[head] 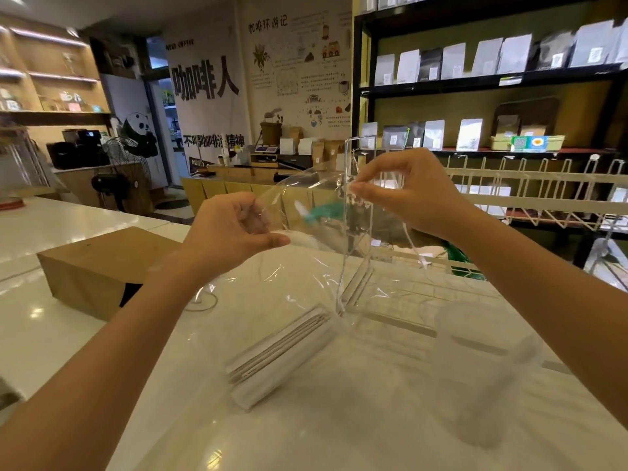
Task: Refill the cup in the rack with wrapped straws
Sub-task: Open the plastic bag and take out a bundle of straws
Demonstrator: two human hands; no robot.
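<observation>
A clear plastic bag stretches between my two hands above the white counter. My left hand pinches one side of its mouth and my right hand pinches the other side, higher up. A bundle of white paper-wrapped straws lies on the counter in the bag's lower end. A frosted translucent cup rests tilted on the counter under my right forearm, blurred. Behind the bag stands a clear acrylic stand.
A brown paper bag lies on the counter at the left. A white wire rack runs along the right behind my right hand. Dark shelves with pouches fill the back right. A fan stands beyond the counter.
</observation>
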